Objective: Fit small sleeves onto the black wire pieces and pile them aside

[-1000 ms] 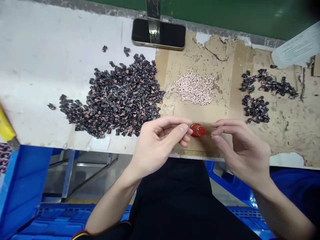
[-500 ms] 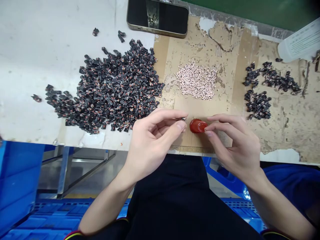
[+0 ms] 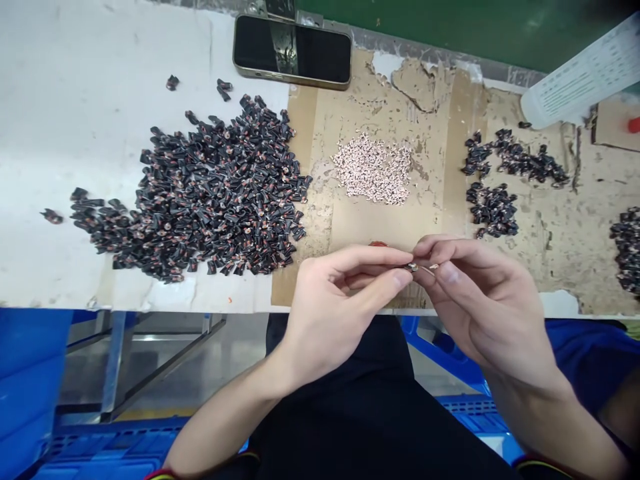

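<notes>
My left hand is closed in a pinch on a small black part with a shiny end. Facing it, my right hand pinches a tiny copper-coloured piece between thumb and fingers. The fingertips of both hands nearly meet above the cardboard near the table's front edge. Behind my left fingers only the rim of a red cup shows. Further back lies a spread of tiny copper-coloured pieces. To the left is a large heap of black parts with copper-coloured ends.
A phone lies at the back edge. Smaller clusters of black parts sit on the cardboard to the right, near a translucent white container. Blue crates stand below the table on the left.
My right hand has left the red cup and come up to my left hand, holding a tiny piece. My left hand has moved right, now partly covering the cup. The view has shifted slightly.
</notes>
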Motion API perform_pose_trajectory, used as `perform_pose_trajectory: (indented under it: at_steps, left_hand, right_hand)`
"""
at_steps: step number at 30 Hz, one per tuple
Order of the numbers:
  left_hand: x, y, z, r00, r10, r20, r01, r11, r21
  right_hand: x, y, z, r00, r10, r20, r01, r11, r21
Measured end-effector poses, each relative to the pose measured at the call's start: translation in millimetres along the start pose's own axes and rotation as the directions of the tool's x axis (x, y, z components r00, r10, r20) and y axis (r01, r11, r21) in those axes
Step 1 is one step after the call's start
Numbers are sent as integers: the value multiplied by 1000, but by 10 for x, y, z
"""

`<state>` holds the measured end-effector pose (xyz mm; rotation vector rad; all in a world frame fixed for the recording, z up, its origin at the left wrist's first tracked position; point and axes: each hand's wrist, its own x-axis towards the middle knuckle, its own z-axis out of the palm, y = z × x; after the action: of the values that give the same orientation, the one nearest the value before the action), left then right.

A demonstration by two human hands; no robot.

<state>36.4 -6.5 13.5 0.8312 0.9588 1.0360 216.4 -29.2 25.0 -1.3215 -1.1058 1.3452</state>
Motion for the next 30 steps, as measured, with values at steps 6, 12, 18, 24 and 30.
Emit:
perform_pose_trajectory:
  at_steps: [6, 12, 18, 24, 30]
  left_hand:
    - [-21, 9, 10, 1000, 17, -12, -17, 1000, 21]
    - [-25, 12, 18, 999, 50, -17, -50, 998, 30]
    - [-19, 9, 28, 999, 53, -8, -53, 998, 43]
    - [-33, 34, 15, 994, 105, -15, -102, 988, 117]
    - [-30, 44, -22, 973, 230, 33, -232, 956, 177]
  right_hand:
    - [-36, -15, 70, 996, -72, -46, 69, 996, -49]
    - [-29, -42, 95, 995, -94, -46, 91, 994, -53]
    - [-10, -51, 108, 993, -116, -35, 111, 988, -107]
    - [8, -49, 93, 994, -105, -23, 103, 992, -79]
    - [121, -112, 35, 980, 161, 113, -179, 969, 171]
